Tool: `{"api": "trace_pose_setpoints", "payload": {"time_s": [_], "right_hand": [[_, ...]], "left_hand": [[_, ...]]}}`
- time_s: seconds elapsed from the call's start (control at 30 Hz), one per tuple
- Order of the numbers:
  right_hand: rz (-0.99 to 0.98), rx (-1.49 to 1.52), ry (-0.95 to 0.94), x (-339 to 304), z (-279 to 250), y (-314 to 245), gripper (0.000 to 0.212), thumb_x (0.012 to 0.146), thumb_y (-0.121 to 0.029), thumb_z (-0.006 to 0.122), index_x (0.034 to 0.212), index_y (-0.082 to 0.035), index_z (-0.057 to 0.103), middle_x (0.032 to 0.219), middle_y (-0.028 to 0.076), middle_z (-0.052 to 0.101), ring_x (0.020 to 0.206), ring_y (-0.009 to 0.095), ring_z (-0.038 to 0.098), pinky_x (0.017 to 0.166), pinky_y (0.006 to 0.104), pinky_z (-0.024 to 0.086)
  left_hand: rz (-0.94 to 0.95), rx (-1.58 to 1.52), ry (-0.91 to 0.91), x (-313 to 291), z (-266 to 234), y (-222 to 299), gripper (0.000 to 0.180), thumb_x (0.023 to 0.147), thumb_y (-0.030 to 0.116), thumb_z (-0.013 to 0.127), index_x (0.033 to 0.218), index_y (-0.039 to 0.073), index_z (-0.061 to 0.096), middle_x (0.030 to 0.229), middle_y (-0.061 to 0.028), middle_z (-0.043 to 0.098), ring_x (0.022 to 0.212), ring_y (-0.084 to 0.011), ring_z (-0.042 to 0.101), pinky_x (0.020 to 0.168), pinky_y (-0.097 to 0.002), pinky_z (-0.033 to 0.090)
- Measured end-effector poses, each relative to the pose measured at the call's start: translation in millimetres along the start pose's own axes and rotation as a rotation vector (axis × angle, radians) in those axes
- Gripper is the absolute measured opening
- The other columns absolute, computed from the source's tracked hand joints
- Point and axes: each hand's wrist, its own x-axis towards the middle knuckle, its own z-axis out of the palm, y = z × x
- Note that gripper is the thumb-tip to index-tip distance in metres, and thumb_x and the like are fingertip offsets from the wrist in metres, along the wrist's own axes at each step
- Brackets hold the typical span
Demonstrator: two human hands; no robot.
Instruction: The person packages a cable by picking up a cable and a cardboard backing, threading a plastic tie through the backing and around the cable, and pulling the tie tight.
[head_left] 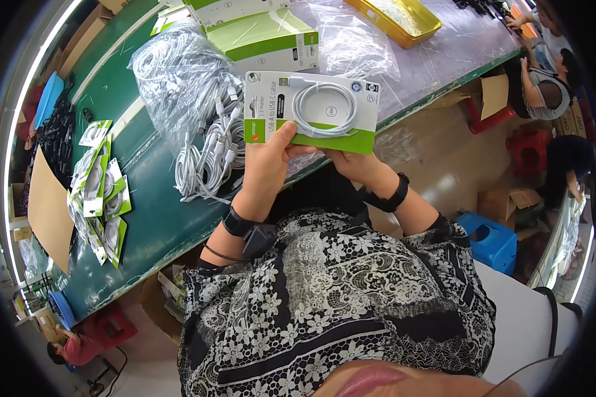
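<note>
A white and green cardboard hang card point(367, 122) with a coiled white USB cable point(352, 109) fixed to its front is held up before me, over the table edge. My left hand point(268, 159) grips its lower left part, thumb on the front and the other fingers mostly behind. My right hand point(359, 165) holds the lower edge, with its fingers largely hidden behind the card. Beyond my left hand lies a heap of loose white cables point(208, 159), partly spilling from a clear plastic bag point(172, 63).
Several carded cables point(96, 192) are piled at the left beside a brown cardboard sheet point(48, 212). An open green and white box point(271, 49) and a yellow tray point(404, 26) stand at the back. A blue stool point(487, 241) is at my right; other people sit farther off.
</note>
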Motion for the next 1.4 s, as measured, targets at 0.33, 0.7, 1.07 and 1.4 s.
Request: {"api": "trace_pose_setpoints", "payload": {"time_s": [0.33, 0.7, 1.07, 1.4], "right_hand": [[0.385, 0.333, 0.337, 26.1, -74.3, 3.3, 0.035, 0.086, -0.016, 0.066, 0.116, -0.001, 0.056, 0.096, 0.006, 0.06, 0.087, 0.011, 0.055, 0.078, 0.0277, 0.046], [0.527, 0.331, 0.203, 80.9, -40.9, -18.8, 0.03, 0.088, -0.023, 0.066, 0.107, 0.0, 0.058, 0.086, -0.001, 0.059, 0.077, 0.005, 0.052, 0.067, 0.0213, 0.044], [0.204, -0.125, 0.005, 42.2, -38.6, 61.9, 0.012, 0.08, -0.009, 0.068, 0.09, -0.006, 0.063, 0.08, 0.004, 0.063, 0.076, 0.017, 0.058, 0.068, 0.0282, 0.047], [-0.056, -0.506, -0.285, 57.1, 34.5, 35.0, 0.009, 0.074, -0.01, 0.064, 0.083, -0.012, 0.062, 0.085, 0.002, 0.058, 0.084, 0.021, 0.051, 0.076, 0.0345, 0.039]], "left_hand": [[0.063, 0.565, -0.073, 8.7, 3.3, 34.4, 0.028, 0.088, -0.003, 0.056, 0.116, -0.005, 0.051, 0.102, -0.0134, 0.062, 0.08, -0.0209, 0.066, 0.061, -0.0306, 0.059], [0.074, 0.23, -0.238, 26.5, -7.0, 18.4, 0.036, 0.09, 0.007, 0.06, 0.122, 0.001, 0.046, 0.102, -0.0069, 0.06, 0.08, -0.0152, 0.063, 0.074, -0.0294, 0.054], [0.243, -0.116, 0.115, 8.8, -20.1, 33.1, 0.032, 0.093, 0.009, 0.057, 0.124, 0.006, 0.047, 0.117, -0.0065, 0.058, 0.109, -0.019, 0.057, 0.094, -0.0366, 0.048], [0.214, -0.102, 0.171, -3.1, -27.3, 38.3, 0.034, 0.094, 0.012, 0.056, 0.125, 0.006, 0.046, 0.121, -0.006, 0.056, 0.11, -0.0189, 0.057, 0.093, -0.0359, 0.049]]}}
